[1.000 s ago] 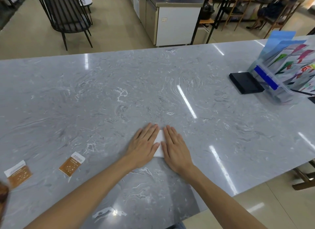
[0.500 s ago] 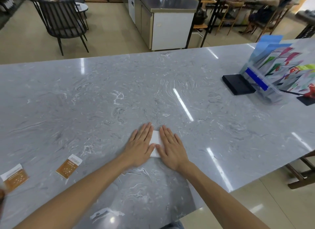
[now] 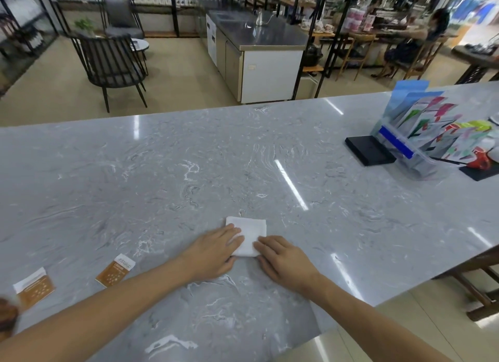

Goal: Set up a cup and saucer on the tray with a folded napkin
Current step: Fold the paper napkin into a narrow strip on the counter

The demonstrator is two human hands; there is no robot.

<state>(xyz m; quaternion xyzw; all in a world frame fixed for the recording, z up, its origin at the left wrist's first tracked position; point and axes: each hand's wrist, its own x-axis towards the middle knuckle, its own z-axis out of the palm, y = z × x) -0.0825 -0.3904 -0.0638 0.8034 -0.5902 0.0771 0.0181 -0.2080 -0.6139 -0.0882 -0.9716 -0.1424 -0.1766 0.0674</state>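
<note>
napkin folded small, both hands flat on it

while the napkin (image 3: 247, 236) lies as a small white square on the marble counter (image 3: 189, 172), at about 6 o'clock from the counter's middle, i have both hands down on its near edge. the left hand (image 3: 213, 253) rests with straight fingers across the napkin's 8 o'clock corner; the right hand (image 3: 283, 262) touches the 4 o'clock corner with its fingertips (image 3: 258, 245). neither hand is clenched or pinching: the fingers lie loose and flat, pressing, not grasping.

i judge the napkin to be light, soft paper or cloth, with layers that may spring open once the pressure goes. it will not slide far on the polished stone, but it could skate if pushed. i would take it by a pinch along the folded edge, thumb under and fingers over, so the layers stay together.

no tray, cup or saucer shows here. two orange sachets (image 3: 115, 270) lie at 8 o'clock, well apart from the napkin, and a leaflet holder (image 3: 421, 135) stands at 2 o'clock.
</note>
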